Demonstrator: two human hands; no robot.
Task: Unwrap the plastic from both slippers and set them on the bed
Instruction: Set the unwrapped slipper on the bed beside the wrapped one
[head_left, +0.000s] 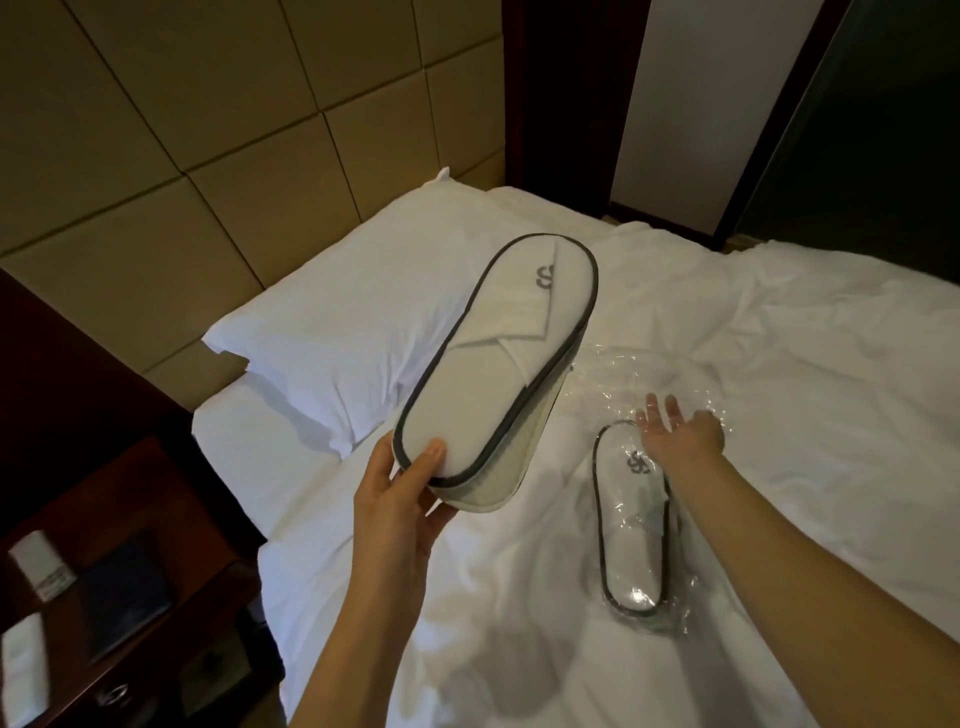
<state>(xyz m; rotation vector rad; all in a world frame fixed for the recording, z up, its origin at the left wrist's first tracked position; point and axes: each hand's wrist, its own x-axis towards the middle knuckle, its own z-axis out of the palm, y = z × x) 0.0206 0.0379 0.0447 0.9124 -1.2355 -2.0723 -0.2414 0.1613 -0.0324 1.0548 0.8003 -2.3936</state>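
My left hand (400, 499) grips the heel of a bare white slipper (498, 358) with grey trim, holding it up over the bed (779, 415), toe pointing away. A second white slipper (636, 525), still inside clear plastic, lies on the white sheet to the right. Beyond its toe lies a loose sheet of clear plastic wrap (649, 379). My right hand (675, 434) is stretched out with straight fingers over the edge of that loose wrap, just past the wrapped slipper's toe.
A white pillow (332, 332) lies at the head of the bed against a padded beige wall. A dark wooden nightstand (104, 597) with small white items and a dark booklet stands at the lower left.
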